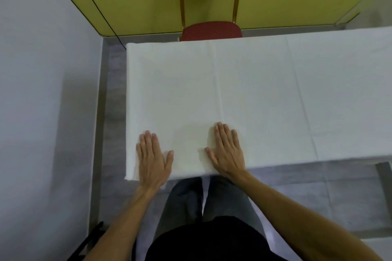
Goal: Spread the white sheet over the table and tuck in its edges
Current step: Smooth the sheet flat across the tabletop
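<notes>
The white sheet (pixel 244 91) lies flat over the table and covers its whole visible top, with faint fold creases running front to back. It hangs over the left, far and near edges. My left hand (pixel 151 154) rests palm down on the sheet at the near left corner, fingers together, thumb out. My right hand (pixel 228 149) lies palm down on the sheet by the near edge, a little further in. Neither hand grips the cloth.
A red chair (pixel 212 29) with a gold frame stands at the table's far side, against a yellow wall. A white wall (pixel 42 91) runs close along the left. A thin black cable (pixel 93 0) hangs down the yellow wall. Grey floor surrounds the table.
</notes>
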Available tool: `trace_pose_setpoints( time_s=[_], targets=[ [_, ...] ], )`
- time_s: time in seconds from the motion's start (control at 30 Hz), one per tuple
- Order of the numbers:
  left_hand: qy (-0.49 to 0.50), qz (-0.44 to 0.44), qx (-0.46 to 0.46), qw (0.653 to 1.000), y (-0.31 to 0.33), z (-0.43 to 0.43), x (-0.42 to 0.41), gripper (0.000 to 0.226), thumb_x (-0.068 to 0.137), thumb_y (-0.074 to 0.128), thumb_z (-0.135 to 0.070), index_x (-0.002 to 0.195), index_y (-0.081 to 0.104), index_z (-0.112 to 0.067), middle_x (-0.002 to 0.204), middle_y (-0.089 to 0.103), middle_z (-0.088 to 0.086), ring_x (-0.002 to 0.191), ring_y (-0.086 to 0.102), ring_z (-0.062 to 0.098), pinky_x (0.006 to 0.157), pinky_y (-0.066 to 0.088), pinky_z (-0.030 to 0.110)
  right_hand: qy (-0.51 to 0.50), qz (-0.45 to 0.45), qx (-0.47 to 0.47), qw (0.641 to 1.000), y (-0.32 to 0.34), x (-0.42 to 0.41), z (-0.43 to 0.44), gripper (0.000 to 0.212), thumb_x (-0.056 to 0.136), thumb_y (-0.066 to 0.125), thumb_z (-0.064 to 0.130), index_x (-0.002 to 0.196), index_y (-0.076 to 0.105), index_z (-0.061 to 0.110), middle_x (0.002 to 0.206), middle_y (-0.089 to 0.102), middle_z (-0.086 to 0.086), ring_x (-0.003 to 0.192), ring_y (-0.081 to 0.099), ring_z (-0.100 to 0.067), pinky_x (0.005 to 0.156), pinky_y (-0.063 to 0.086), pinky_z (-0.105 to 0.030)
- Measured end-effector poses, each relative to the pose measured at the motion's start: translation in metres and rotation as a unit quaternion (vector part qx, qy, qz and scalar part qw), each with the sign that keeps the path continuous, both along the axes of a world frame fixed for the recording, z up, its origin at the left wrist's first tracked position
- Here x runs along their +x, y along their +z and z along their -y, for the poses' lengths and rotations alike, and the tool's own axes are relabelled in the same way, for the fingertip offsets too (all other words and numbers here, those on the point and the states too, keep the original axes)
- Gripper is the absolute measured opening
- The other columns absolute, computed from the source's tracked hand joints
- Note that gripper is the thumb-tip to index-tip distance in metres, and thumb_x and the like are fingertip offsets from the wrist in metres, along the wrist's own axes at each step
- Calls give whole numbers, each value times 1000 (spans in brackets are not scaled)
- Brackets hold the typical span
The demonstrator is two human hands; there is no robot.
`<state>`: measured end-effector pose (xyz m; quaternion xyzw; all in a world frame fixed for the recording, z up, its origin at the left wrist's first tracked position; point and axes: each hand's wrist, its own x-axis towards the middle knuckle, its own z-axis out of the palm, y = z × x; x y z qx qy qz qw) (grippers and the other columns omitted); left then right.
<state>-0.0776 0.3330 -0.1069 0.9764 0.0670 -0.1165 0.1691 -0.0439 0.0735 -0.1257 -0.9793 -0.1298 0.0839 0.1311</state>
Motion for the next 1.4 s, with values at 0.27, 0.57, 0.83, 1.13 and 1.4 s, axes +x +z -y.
trace_pose_setpoints(
  time_s=[0.27,0.57,0.83,1.13,1.4],
  targets=[
    [-137,79,-5,987,-6,48,202,69,100,30,-40,153,21,3,164,14,19,153,7,31,124,9,48,-29,19,11,999,18,192,-31,72,104,6,49,161,9,5,170,5,-12,157,1,-28,128,0,-48],
    [-126,80,75,986,-28,14,287,72,100,22,-54,158,14,-12,166,9,12,153,5,30,124,9,47,-15,8,-52,998,-17,273,-28,76,105,10,58,162,-3,9,171,-7,-9,157,-8,-26,128,-4,-48],
    [-28,81,85,993,-23,-57,277,86,96,22,-65,158,8,-8,166,5,13,153,1,30,125,10,46,-16,2,-41,999,-9,272,-29,77,105,11,59,162,-4,8,171,-7,-9,157,-9,-25,128,-4,-48],
    [-68,77,62,993,-24,-47,356,90,93,22,-65,156,7,-2,165,6,16,153,2,29,125,3,43,-15,23,-36,999,-12,273,-27,77,106,15,58,162,1,9,171,-4,-9,157,-8,-24,128,-1,-48],
    [-33,100,72,992,-24,-64,363,84,97,26,-60,155,13,-1,163,17,20,151,13,34,124,12,46,-15,17,-44,999,-12,273,-30,77,105,15,58,162,4,8,171,-2,-9,158,-6,-25,128,2,-50]
  ],
)
